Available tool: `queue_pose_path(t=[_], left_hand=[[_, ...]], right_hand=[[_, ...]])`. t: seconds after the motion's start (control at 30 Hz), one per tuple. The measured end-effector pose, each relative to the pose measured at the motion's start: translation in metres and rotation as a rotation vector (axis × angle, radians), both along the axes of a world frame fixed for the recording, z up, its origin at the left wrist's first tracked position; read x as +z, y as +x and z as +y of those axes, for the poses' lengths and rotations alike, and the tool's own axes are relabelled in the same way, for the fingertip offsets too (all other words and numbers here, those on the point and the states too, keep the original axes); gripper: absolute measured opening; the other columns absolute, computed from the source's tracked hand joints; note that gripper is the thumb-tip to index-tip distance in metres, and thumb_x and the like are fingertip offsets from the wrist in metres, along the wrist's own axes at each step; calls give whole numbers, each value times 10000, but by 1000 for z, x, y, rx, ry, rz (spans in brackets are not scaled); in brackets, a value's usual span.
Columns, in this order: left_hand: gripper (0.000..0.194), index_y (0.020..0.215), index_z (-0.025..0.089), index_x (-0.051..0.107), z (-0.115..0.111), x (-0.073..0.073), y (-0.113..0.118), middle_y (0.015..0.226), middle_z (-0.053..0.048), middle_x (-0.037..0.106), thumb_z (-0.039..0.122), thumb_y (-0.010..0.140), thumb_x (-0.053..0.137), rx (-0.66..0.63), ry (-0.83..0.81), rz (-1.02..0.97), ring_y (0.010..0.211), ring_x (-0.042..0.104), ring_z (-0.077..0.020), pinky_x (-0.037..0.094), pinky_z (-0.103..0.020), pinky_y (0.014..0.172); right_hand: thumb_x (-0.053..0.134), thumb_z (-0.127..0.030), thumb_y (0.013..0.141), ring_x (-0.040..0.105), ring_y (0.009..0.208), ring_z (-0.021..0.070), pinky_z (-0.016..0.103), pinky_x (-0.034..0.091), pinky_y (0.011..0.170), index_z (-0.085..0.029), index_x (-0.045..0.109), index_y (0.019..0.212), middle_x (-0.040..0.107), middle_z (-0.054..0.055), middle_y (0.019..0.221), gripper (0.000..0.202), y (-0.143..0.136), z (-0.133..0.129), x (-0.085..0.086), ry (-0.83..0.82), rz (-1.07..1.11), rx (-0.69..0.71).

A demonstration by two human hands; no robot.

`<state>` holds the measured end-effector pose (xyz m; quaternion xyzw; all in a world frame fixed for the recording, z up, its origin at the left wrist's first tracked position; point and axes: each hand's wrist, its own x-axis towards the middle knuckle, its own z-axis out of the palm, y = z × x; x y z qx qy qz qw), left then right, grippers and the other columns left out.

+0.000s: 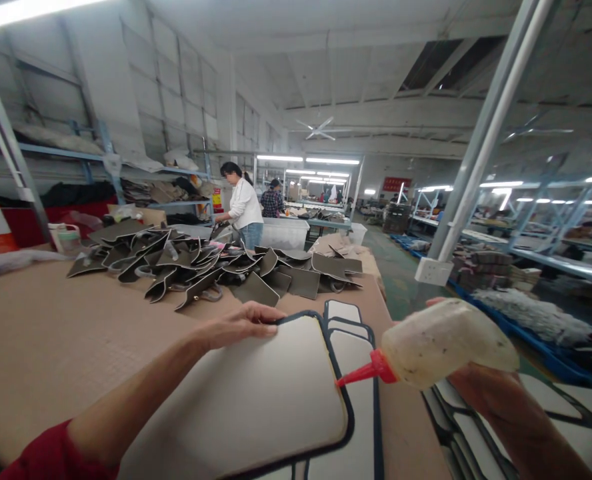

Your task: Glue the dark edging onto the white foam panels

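Note:
My left hand (256,321) grips the far edge of a white panel (256,393) with a dark border, thumb on its face and fingers by the rim. In my right hand (491,383) is a cloudy squeeze bottle (446,343), tilted nearly on its side. Its red nozzle (359,375) points left and its tip meets the panel's right edge, where a thin yellowish line runs along the inside of the border. More dark-edged white panels (351,353) lie under and beyond the held one. The bottle hides part of my right hand's fingers.
A heap of dark olive pieces with pale edges (241,267) spreads across the far part of the brown table (101,333). Stacked panels (476,427) sit lower right. A metal post with a socket box (433,271) stands at right. Two people (246,207) are farther back.

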<state>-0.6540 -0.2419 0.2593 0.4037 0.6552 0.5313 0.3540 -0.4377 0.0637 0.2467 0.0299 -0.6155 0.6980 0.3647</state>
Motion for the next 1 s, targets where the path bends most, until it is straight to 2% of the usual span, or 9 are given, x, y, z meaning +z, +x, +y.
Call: queue_pose_path(t=[0.13, 0.27, 0.33, 0.47, 0.57, 0.63, 0.8, 0.9, 1.0], left_hand=[[450, 1152, 163, 746, -2, -12, -12, 911, -95, 763, 338, 739, 781, 128, 78, -142, 687, 678, -200, 483, -226, 555], [451, 1124, 137, 751, 2, -22, -18, 863, -106, 761, 278, 700, 816, 232, 165, -287, 624, 668, -181, 494, -226, 547], [455, 1111, 140, 755, 6, -27, -19, 883, -106, 765, 279, 685, 833, 273, 211, -315, 618, 662, -167, 494, -217, 546], [491, 1086, 143, 764, 15, -33, -19, 882, -103, 768, 317, 639, 869, 324, 250, -313, 629, 657, -159, 490, -205, 539], [505, 1080, 137, 766, 20, -35, -19, 872, -100, 766, 329, 627, 877, 331, 264, -316, 623, 652, -155, 491, -204, 534], [503, 1083, 135, 764, 21, -35, -20, 875, -99, 766, 322, 630, 875, 334, 271, -332, 619, 652, -153, 496, -205, 533], [423, 1039, 136, 770, 26, -37, -22, 847, -94, 771, 217, 633, 859, 388, 291, -408, 601, 663, -155, 525, -216, 539], [328, 1015, 129, 769, 31, -39, -26, 800, -84, 770, 133, 689, 798, 450, 300, -446, 580, 668, -157, 537, -226, 534], [267, 1017, 106, 759, 37, -40, -29, 759, -81, 765, 87, 752, 735, 516, 299, -472, 542, 661, -148, 536, -226, 517]], right_hand=[[882, -280, 526, 711, 819, 313, 390, 581, 678, -279, 648, 1195, 730, 112, 990, 709, 4, 3, -15, -69, 7, -47], [879, -329, 514, 715, 805, 325, 409, 601, 691, -231, 693, 1127, 730, 126, 954, 648, 10, -4, -34, -89, 51, -143], [870, -361, 564, 711, 796, 297, 409, 608, 700, -242, 685, 1148, 730, 121, 997, 624, 11, -10, -39, -102, 64, -168], [853, -326, 642, 701, 869, 246, 391, 609, 768, -301, 654, 1204, 721, 70, 1095, 597, 7, -15, -36, -102, 208, -263], [877, -261, 603, 694, 907, 213, 356, 584, 832, -319, 611, 1275, 702, 42, 1161, 725, 0, -13, -26, -118, 275, -339], [894, -224, 555, 692, 877, 187, 307, 572, 827, -289, 640, 1238, 718, 28, 1097, 732, -5, -12, -23, -148, 272, -384], [902, -203, 531, 692, 846, 156, 242, 568, 805, -254, 686, 1141, 735, -6, 941, 650, -8, -21, -31, -183, 258, -350], [895, -202, 556, 704, 839, 159, 231, 566, 792, -238, 685, 1138, 741, 18, 954, 620, -7, -30, -40, -184, 213, -310], [866, -224, 623, 712, 859, 191, 271, 578, 789, -227, 658, 1182, 740, 55, 983, 597, -6, -40, -52, -150, 176, -255]])
